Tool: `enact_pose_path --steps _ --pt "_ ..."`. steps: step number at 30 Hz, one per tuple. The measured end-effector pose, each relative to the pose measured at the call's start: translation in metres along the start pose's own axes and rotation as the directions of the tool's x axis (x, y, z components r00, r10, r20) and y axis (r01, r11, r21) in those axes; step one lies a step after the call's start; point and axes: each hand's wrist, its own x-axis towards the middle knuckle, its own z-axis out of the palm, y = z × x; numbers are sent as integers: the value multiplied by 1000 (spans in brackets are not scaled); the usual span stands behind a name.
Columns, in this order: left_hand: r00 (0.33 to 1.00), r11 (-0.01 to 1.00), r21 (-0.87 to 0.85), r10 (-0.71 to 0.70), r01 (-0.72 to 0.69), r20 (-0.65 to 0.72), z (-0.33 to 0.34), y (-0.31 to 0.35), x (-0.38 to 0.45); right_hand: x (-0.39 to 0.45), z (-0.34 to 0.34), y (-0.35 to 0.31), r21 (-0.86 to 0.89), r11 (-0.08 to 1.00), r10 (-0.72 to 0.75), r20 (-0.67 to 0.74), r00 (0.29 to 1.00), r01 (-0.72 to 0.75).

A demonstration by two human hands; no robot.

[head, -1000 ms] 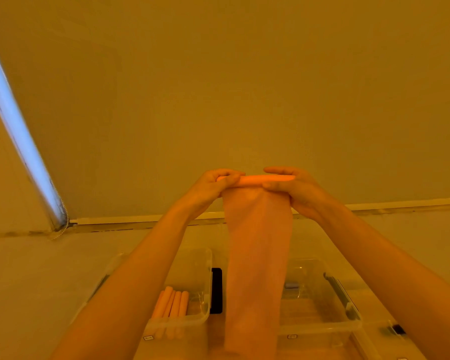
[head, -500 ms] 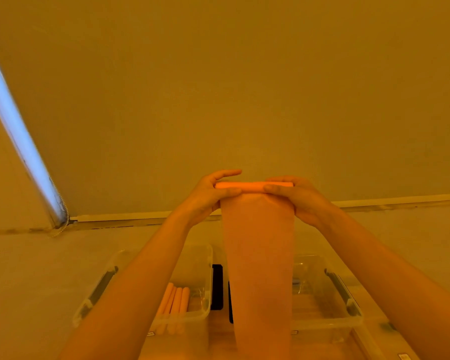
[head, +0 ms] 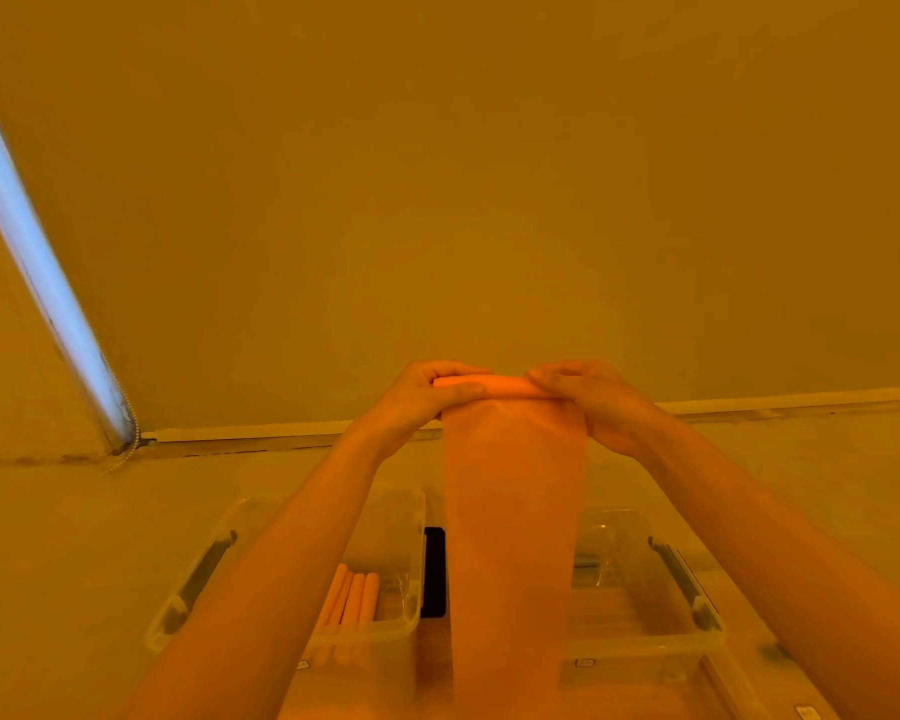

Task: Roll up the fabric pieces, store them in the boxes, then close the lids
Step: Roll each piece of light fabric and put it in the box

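I hold a long orange fabric strip [head: 515, 511] up in the air. Its top end is wound into a small roll between my hands, and the rest hangs straight down past the bottom of the view. My left hand [head: 427, 397] grips the roll's left end, my right hand [head: 588, 397] its right end. Below, a clear plastic box [head: 406, 511] on the left holds several finished fabric rolls [head: 354, 597]. A second clear box [head: 697, 631] on the right looks empty; the hanging strip hides part of it.
Both boxes stand open on a pale surface and have grey side handles [head: 206, 569]. A dark object [head: 434, 571] lies between them. A wall with a baseboard [head: 749, 400] runs behind, and a bright strip [head: 37, 262] slants down at the left.
The fingers of both hands have curled over the roll and turned it, taking up a little more of the strip. The camera view has tilted slightly.
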Motion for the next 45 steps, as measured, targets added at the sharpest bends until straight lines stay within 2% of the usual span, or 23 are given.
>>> enact_pose_path --steps 3,9,14,16,21,25,30,35,40,42,45 --pt "1000 1000 8 25 -25 -1 2 1 -1 -1 0 -1 -26 999 -34 -73 997 33" --pt "999 994 -105 -8 12 35 5 4 -2 -6 -1 0 -86 992 -93 -63 994 88" --pt "1000 994 -109 11 -11 0 3 2 -3 -9 -1 2 -126 992 -9 -42 999 4" --pt "1000 994 -108 18 -19 -9 3 0 -3 -9 -1 4 -110 994 4 -48 999 -9" --pt "1000 979 -204 -13 17 22 3 -1 -3 -7 0 6 -107 992 -72 -72 995 64" --pt "997 984 -160 -72 75 24 1 -3 -4 -6 -1 7 -64 994 -91 -59 994 88" --pt "1000 990 -140 12 -11 6 -1 -3 -1 -3 -2 9 -23 1000 4 -37 999 -5" --pt "998 984 -174 45 -35 52 1 -7 -1 0 0 6 10 999 -41 -111 993 42" --pt "999 962 -270 -44 48 19 5 -6 6 -3 3 4 25 996 -82 -80 993 84" --pt "997 979 -192 -67 74 45 4 -6 6 -3 3 5 50 993 -107 -56 993 109" --pt "998 996 -74 -38 42 52 1 -6 6 -2 3 8 18 994 -105 -39 994 106"
